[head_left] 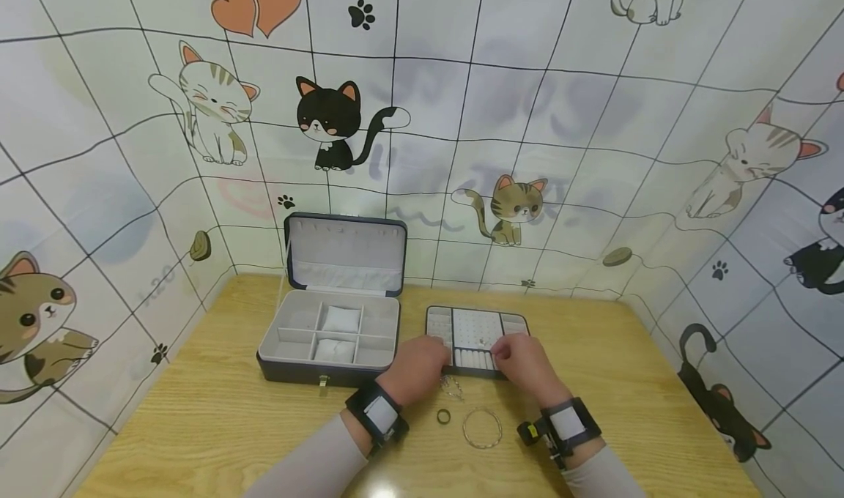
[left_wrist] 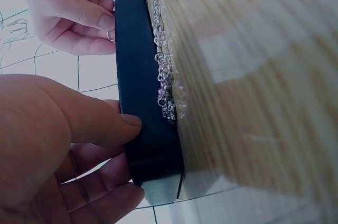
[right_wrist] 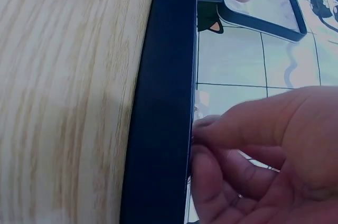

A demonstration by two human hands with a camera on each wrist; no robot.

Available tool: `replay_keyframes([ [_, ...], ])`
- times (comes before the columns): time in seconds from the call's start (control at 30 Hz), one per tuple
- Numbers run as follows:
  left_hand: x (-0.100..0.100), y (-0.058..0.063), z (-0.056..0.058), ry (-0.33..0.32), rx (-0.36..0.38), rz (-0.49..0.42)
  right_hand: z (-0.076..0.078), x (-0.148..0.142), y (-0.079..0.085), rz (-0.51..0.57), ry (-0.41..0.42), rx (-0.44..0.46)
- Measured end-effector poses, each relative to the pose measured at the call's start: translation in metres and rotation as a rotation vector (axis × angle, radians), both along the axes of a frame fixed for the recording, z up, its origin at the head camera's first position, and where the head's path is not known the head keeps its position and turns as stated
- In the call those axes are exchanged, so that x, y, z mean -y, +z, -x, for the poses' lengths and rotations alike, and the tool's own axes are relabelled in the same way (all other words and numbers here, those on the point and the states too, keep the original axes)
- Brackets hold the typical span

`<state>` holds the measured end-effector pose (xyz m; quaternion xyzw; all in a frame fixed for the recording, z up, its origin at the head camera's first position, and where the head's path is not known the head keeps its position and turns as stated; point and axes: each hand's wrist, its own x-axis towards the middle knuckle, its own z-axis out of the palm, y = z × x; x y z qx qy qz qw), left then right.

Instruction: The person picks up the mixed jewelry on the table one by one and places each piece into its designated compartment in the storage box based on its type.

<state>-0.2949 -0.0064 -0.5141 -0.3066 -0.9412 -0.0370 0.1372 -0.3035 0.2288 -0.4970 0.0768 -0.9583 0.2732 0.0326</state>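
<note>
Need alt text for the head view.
A person's left hand and right hand work at a jewelry tray on a wooden table. An open jewelry box stands left of it; a chain, a ring and a bangle lie in front.

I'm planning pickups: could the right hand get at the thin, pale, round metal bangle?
Probably yes: the bangle lies uncovered on the yellowish wooden table, with only bare wood between it and the right hand, which must first draw back.
</note>
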Motion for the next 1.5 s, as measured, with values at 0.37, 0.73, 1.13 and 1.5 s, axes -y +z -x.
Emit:
replay_keyframes([
  [0.37, -0.001, -0.002, 0.001, 0.004, -0.023, -0.003, 0.002, -0.003, -0.001, 0.021, 0.028, -0.001],
  [0.73, -0.002, -0.003, 0.003, 0.018, -0.012, 0.004, 0.001, 0.004, -0.003, 0.003, 0.001, 0.033],
  [1.13, -0.001, 0.000, 0.001, 0.008, -0.002, -0.015, -0.002, 0.010, -0.001, -0.090, -0.029, -0.010],
  [1.5, -0.001, -0.002, 0.002, 0.013, -0.004, -0.007, -0.002, 0.008, -0.001, -0.110, -0.048, 0.003],
])
